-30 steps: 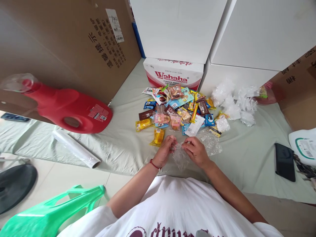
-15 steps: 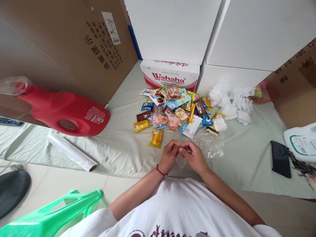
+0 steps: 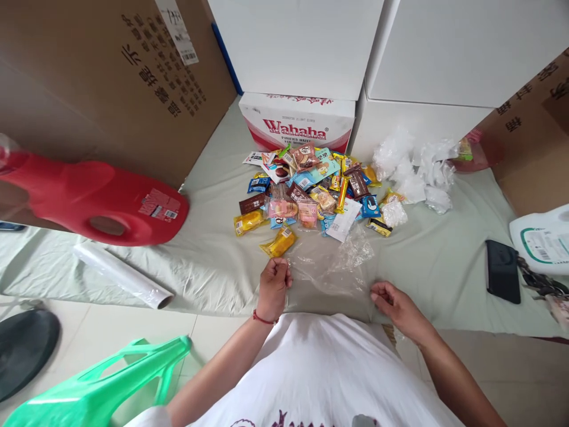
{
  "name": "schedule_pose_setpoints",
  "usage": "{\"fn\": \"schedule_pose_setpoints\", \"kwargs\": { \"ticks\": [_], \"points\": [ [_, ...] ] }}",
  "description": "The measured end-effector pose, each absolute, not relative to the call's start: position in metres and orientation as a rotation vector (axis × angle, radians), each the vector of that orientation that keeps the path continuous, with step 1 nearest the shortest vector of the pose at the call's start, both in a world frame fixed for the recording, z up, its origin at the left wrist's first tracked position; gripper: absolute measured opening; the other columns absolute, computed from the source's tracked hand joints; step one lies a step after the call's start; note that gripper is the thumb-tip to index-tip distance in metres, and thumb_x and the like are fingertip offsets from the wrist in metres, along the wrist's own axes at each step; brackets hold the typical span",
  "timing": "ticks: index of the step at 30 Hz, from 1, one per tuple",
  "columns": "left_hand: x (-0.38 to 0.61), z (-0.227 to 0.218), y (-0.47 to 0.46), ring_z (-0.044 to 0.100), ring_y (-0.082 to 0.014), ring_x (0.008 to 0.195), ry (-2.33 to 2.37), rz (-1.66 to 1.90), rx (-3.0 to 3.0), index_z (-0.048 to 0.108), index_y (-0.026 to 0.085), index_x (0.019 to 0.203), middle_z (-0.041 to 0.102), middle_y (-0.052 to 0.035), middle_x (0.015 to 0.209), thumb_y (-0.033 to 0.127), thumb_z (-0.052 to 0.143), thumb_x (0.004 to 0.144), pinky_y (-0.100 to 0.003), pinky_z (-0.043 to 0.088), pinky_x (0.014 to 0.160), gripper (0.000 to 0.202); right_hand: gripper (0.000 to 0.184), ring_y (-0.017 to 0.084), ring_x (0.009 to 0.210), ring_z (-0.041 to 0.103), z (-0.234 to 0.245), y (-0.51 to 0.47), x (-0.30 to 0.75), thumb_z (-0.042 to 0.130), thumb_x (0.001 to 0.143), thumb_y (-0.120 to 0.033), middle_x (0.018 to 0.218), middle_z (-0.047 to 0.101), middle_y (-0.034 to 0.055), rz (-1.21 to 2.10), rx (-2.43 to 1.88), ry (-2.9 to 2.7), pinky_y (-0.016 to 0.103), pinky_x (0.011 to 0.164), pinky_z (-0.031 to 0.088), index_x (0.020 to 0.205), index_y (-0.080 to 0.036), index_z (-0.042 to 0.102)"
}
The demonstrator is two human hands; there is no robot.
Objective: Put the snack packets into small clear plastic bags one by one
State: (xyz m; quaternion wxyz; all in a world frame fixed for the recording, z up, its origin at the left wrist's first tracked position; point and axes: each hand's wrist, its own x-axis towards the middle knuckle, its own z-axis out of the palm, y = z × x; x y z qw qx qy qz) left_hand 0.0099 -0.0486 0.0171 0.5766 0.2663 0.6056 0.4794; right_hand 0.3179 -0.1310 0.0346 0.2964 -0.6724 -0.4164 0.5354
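Two hands: both mine, well apart over the near edge of the pale cloth (image 3: 213, 255), with clear plastic film (image 3: 326, 267) spread between them.
Left hand (image 3: 272, 289): closed narrow, thumb pressed to my curled fingers, pinching the film at its left edge; a red bracelet (image 3: 265, 319) rings my wrist.
Right hand (image 3: 398, 305): fingers bent, thumb near the fingertips, at the film's right edge; I cannot tell whether I have hold of it.
Clear film: in front of my white shirt (image 3: 311, 367), smooth toward me and crumpled at its far right; I cannot tell if it is a bag or a single sheet.
Nearest snack: a yellow packet (image 3: 280, 241), lying aslant just beyond my left fingers.
Snack pile (image 3: 311, 190): wrapped pieces in yellow, blue, brown and pink, heaped beyond the film, with a white packet (image 3: 344, 219) at its near side.
Behind the pile: a Wahaha box (image 3: 297, 121), white and red, beneath a large white box (image 3: 288, 47).
Right of the pile: crumpled clear plastic (image 3: 411, 172) in a loose heap; farther over, a black phone (image 3: 502, 271) beside a white bottle (image 3: 542, 240).
Off to my left: a red jug (image 3: 89, 201) by the cardboard box (image 3: 102, 77), a roll of wrap (image 3: 122, 274) near the cloth's edge, and a green stool (image 3: 98, 385) on the floor.
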Motion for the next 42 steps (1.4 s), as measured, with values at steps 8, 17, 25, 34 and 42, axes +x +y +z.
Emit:
{"fn": "schedule_pose_setpoints", "kwargs": {
  "ticks": [8, 17, 25, 34, 42],
  "points": [
    [-0.001, 0.02, -0.08, 0.057, -0.0156, 0.069, 1.443, 0.67, 1.163, 0.069, 0.02, 0.101, 0.063, -0.0004, 0.077, 0.051, 0.067, 0.082, -0.03, 0.047, 0.066, 0.036, 0.049, 0.022, 0.083, 0.068, 0.031, -0.055, 0.293, 0.068, 0.081, -0.06, 0.091, 0.073, 0.0055, 1.186, -1.81, -1.325, 0.035, 0.078, 0.054, 0.111, -0.021, 0.068],
    [0.019, 0.029, -0.031, 0.063, -0.031, 0.117, 1.635, 0.753, 1.365, 0.048, 0.015, 0.144, 0.064, -0.0176, 0.128, 0.059, 0.076, 0.075, -0.042, 0.051, 0.094, 0.087, 0.021, 0.016, 0.074, 0.06, 0.036, -0.034, 0.229, 0.059, 0.089, -0.036, 0.089, 0.07, 0.0038, 1.19, -1.405, -1.584, 0.028, 0.071, 0.046, 0.092, -0.021, 0.073],
    [0.053, -0.002, 0.011, 0.054, -0.0153, 0.06, 1.593, 0.824, 1.27, 0.065, 0.019, 0.078, 0.059, 0.0019, 0.063, 0.048, 0.06, 0.083, -0.028, 0.042, 0.059, 0.03, 0.033, 0.017, 0.076, 0.06, 0.03, -0.057, 0.28, 0.069, 0.084, -0.051, 0.087, 0.071, 0.0035, 1.163, -1.53, -1.236, 0.027, 0.071, 0.046, 0.094, -0.02, 0.074],
    [0.025, 0.002, -0.006, 0.059, -0.0189, 0.074, 1.861, 1.038, 1.352, 0.056, 0.02, 0.099, 0.061, -0.0017, 0.084, 0.041, 0.062, 0.085, -0.034, 0.05, 0.071, 0.026, 0.046, 0.012, 0.051, 0.043, 0.007, -0.086, 0.32, 0.069, 0.081, -0.063, 0.066, 0.06, -0.0024, 1.114, -1.805, -0.98, 0.025, 0.051, 0.035, 0.091, -0.019, 0.067],
    [0.039, 0.04, -0.049, 0.064, -0.0242, 0.107, 1.512, 1.117, 2.674, 0.066, 0.023, 0.111, 0.071, -0.0085, 0.104, 0.01, 0.058, 0.089, -0.043, 0.043, 0.1, 0.027, 0.038, 0.017, 0.066, 0.054, 0.006, -0.078, 0.319, 0.059, 0.088, -0.056, 0.076, 0.065, 0.0012, 1.012, -1.855, -1.264, 0.027, 0.063, 0.041, 0.088, -0.02, 0.069]
  ]
}}
